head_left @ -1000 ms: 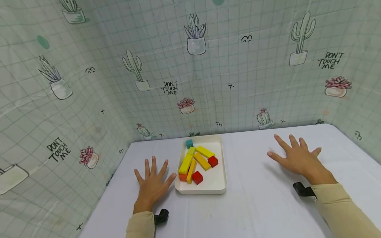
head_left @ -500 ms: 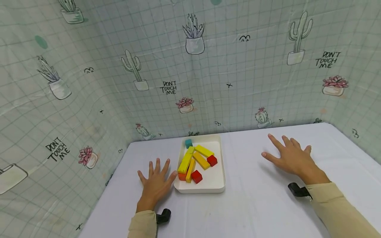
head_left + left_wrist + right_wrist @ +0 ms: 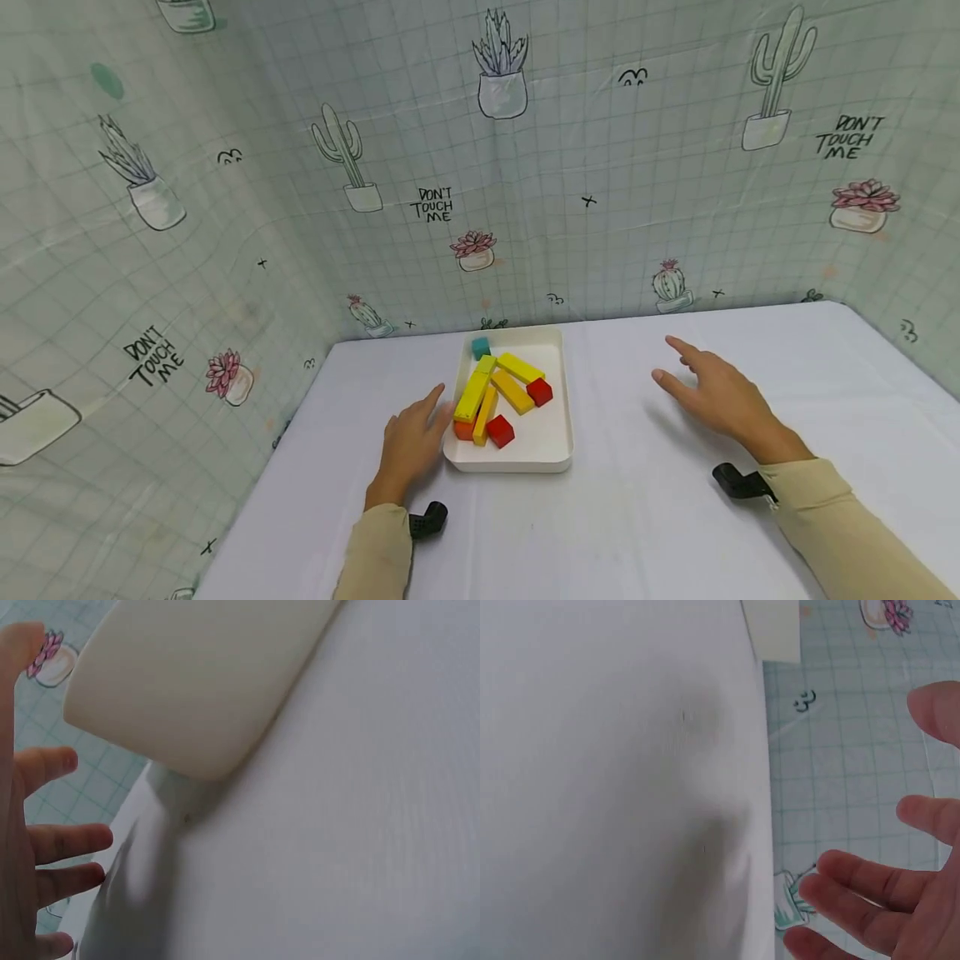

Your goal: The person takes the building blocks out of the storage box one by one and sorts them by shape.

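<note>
Left hand (image 3: 409, 446) has turned toward the white tray (image 3: 536, 442) on the table (image 3: 615, 508); right hand (image 3: 722, 398) is well apart. Both hands' fingers are loosely spread. Tray contains yellow blocks (image 3: 474, 395), two red cubes (image 3: 500, 431), an orange block (image 3: 464, 431) and a teal cube (image 3: 481, 348).

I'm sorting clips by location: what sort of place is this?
Probably a small staged tabletop booth, judging by the white-covered table, the cactus-print backdrop behind and beside it, and the white tray of colored blocks.
</note>
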The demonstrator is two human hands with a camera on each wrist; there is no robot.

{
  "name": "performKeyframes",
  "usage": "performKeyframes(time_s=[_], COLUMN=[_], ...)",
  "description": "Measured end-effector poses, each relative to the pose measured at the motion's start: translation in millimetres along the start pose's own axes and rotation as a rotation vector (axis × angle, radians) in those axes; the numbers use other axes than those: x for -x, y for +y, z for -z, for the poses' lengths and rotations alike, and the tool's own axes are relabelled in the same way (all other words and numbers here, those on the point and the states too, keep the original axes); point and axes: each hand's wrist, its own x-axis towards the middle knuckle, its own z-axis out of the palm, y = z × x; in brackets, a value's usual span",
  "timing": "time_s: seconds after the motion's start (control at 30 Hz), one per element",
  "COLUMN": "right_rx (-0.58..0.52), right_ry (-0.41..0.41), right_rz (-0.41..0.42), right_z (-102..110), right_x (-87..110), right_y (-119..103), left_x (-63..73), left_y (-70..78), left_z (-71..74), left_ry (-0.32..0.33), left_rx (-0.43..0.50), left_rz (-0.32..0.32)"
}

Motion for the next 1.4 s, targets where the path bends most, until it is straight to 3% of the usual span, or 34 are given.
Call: performKeyframes(time_s=[0.23, 0.4, 0.87, 1.13, 1.4], right_rx=[-0.12, -0.202, -0.397, -0.506, -0.618], right_ry=[-0.007, -0.005, -0.063, -0.085, -0.157], right_rz=[0.001, 0.013, -0.009, -0.008, -0.033], right_z=[-9.3, -17.0, -37.8, -37.0, -37.5], right_x=[-4.4, -9.6, -32.1, -41.8, -52.0], right_y=[-7.5, -11.3, -41.0, -66.2, -91.0], left_x=[-8.0, -8.9, -7.3, -4.2, -1.0], left_y=[6.2, 12.8, 11.9, 13.5, 16.8], left_z=[-7.2, -12.4, -19.3, -18.5, -19.1], left_ry=[0.009, 0.028, 0.052, 0.059, 0.044], left_rx=[0.097, 0.15, 0.184, 0.198, 0.199], left_rz=[0.04, 0.028, -0.049, -0.04, -0.018])
